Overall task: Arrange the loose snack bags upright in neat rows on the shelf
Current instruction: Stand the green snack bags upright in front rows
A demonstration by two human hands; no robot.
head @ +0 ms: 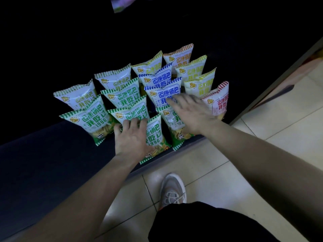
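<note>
Snack bags mostly stand in rows on the dark shelf already. Left hand presses flat on a front green bag; right hand hovers open, empty. Just final straightening left, I'd say.

We see a dark shelf, low, its front edge running just above the tiled floor. On it stand snack bags in rows going front to back, all upright and leaning back a little. Green bags fill the left rows, blue bags sit mid-back, yellow bags behind right, one orange bag at the very back, one red bag at the right end. Left part of the shelf is bare.
</note>
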